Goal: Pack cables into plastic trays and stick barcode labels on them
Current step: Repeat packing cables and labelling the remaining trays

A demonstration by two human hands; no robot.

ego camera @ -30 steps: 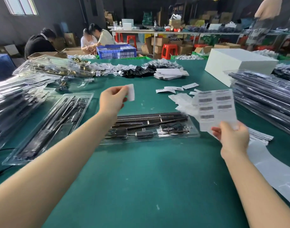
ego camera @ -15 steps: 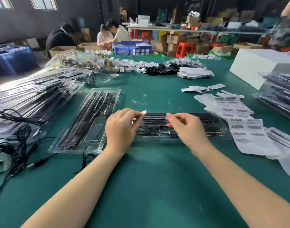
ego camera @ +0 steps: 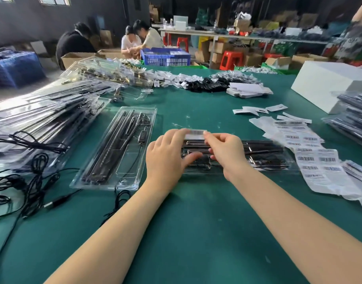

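Both hands, left (ego camera: 165, 158) and right (ego camera: 227, 152), pinch a label (ego camera: 194, 133) over the tray (ego camera: 264, 158) between them. Second tray (ego camera: 118, 148) left, label sheets (ego camera: 311, 160) right, bare green table (ego camera: 186, 232) nearer me.

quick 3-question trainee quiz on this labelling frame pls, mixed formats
1. True or false: both hands are at the barcode label over the packed tray.
2. The sheets of unused labels lie: A) left of that tray B) right of it C) inside the blue basket.
3. Fill in: the loose black cables lie on the ____ side of the table.

Key: 1 true; 2 B; 3 left
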